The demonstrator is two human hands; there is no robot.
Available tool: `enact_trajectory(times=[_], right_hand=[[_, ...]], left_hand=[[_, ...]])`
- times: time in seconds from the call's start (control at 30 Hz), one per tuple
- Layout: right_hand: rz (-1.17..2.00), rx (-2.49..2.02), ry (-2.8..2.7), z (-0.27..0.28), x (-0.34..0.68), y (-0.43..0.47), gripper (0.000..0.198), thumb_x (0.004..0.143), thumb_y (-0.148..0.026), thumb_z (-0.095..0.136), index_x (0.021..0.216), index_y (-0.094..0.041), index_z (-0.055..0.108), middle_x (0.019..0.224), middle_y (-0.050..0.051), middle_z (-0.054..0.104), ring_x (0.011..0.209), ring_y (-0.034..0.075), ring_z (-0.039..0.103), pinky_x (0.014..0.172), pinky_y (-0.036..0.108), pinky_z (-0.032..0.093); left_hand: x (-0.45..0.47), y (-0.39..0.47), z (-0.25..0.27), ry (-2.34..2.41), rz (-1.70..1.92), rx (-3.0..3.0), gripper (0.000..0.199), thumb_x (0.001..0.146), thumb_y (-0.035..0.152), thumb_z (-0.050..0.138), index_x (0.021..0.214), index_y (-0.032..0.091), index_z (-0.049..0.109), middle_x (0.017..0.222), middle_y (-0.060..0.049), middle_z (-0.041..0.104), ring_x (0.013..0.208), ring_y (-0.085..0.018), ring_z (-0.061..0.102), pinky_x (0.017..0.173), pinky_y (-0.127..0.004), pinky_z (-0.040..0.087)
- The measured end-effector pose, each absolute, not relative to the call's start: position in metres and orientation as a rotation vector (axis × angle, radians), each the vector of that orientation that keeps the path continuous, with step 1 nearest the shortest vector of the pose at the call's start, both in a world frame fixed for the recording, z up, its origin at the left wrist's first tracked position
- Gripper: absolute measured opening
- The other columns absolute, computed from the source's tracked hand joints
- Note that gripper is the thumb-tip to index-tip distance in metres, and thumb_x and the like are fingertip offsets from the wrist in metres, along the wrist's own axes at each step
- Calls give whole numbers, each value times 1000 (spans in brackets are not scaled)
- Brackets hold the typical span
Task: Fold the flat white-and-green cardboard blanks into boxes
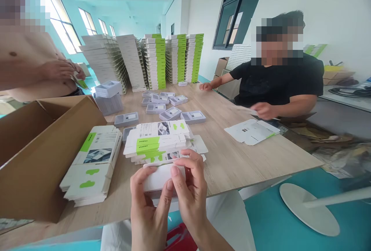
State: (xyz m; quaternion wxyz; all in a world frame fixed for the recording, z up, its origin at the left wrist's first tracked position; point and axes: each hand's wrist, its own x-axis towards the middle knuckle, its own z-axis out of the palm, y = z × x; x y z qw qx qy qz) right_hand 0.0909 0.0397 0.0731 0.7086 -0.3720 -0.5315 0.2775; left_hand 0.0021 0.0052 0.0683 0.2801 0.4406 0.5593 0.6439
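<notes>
gripping a white box (159,176), both hands: left hand (149,208), right hand (189,189)

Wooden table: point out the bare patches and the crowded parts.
Bare table lies between the flat carton stack ahead of both hands and the flat sheets by the person in black, out to the right corner. Crowded: grey trays mid-table, tall stacks behind, cardboard box left.

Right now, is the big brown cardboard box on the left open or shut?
Open. The cardboard box has its flaps spread outward, and its bare brown inside wall shows. What lies deeper inside, I cannot tell.
</notes>
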Motion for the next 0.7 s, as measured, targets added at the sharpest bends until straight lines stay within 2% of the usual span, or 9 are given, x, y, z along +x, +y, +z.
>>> enact_trajectory(times=[0.1, 0.2, 0.33, 0.43, 0.57, 0.7], right_hand=[[447, -839, -1255, 71, 96, 47, 12, 100, -18, 64, 95, -29, 68, 111, 4, 58, 110, 22, 63, 86, 34, 62], [324, -865, -1275, 71, 97, 51, 20, 99, -15, 62, 82, -26, 62, 96, 3, 56, 103, 22, 62, 84, 37, 61], [252, -889, -1304, 74, 97, 51, 23, 97, -12, 60, 79, -26, 55, 95, 2, 58, 97, 20, 63, 80, 34, 59], [211, -890, -1322, 76, 97, 51, 25, 96, -12, 61, 77, -26, 51, 91, 2, 58, 95, 21, 64, 79, 35, 56], [221, -890, -1328, 76, 97, 51, 25, 95, -12, 63, 77, -25, 52, 96, 3, 59, 100, 23, 63, 78, 35, 55], [159, -859, -1411, 75, 104, 54, 21, 96, -9, 60, 83, -25, 58, 120, 6, 60, 96, 20, 64, 81, 36, 57]], left_hand=[[11, 3, 71, 1490, 1766, 1159, 47, 87, 57, 80, 118, 28, 60, 125, -8, 64, 113, -27, 72, 85, -35, 64], [16, 1, 72, 1474, 1796, 1134, 45, 86, 56, 81, 115, 28, 60, 124, -8, 63, 113, -27, 70, 88, -36, 63], [12, 1, 75, 1485, 1778, 1124, 33, 97, 56, 68, 114, 28, 64, 116, -5, 68, 105, -21, 70, 91, -32, 60], [4, 4, 77, 1427, 1791, 1139, 28, 100, 55, 65, 100, 27, 69, 102, -2, 73, 95, -17, 72, 86, -26, 60], [-2, 7, 76, 1407, 1787, 1025, 29, 92, 54, 77, 94, 26, 71, 95, -1, 74, 91, -16, 73, 81, -22, 60], [4, 9, 74, 1447, 1819, 932, 36, 88, 59, 80, 96, 25, 70, 97, -1, 73, 94, -15, 72, 84, -21, 59]])
